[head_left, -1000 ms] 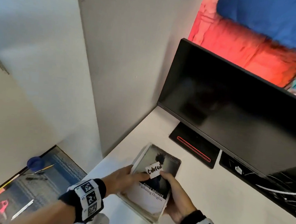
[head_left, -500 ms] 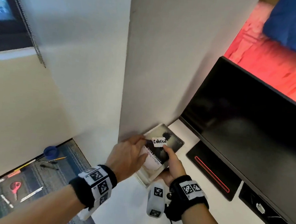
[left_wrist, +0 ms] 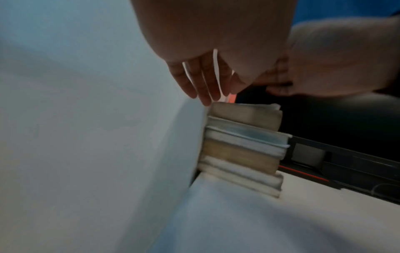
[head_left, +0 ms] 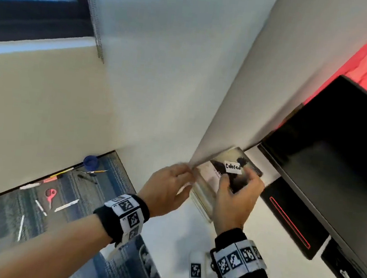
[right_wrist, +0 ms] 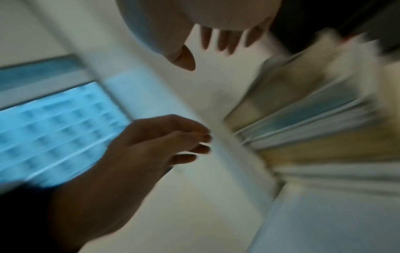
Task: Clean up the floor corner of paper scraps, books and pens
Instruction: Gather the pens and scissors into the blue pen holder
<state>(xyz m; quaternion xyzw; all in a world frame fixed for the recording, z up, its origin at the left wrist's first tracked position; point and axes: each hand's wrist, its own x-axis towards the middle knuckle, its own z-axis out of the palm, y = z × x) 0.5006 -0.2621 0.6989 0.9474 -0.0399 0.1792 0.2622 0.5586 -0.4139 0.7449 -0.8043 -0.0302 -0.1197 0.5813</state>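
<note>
A stack of books [head_left: 218, 182] sits on the white worktop [head_left: 247, 230], pushed against the wall [head_left: 239, 88] and just beside the dark monitor [head_left: 332, 164]. From the left wrist view the stack [left_wrist: 242, 147] looks like four or five paperbacks, edges slightly uneven, the top cover carrying a small white label [head_left: 233, 166].

The right hand [head_left: 234, 202] lies over the near end of the top book with its thumb on the cover; its fingers look loosely spread rather than clamped, so its grip reads as open, steadying at most. The left hand [head_left: 166, 191] hovers just beside the stack's wall side, fingers relaxed and holding nothing; whether the tips touch the edge is lost in blur.

The books will likely handle as a fairly heavy, stiff block, though glossy covers may slide over one another. The best hold is probably two palms on opposite sides, pressing inward, or one hand beneath.

Down on the carpet [head_left: 9, 216] by the corner lie what look like white paper strips [head_left: 66, 205], red scissors [head_left: 50, 194], pens [head_left: 96, 172] and a blue lid or cup [head_left: 90, 160]. These are light and thin, and lying flat on the pile they will need fingertip pinches.
</note>
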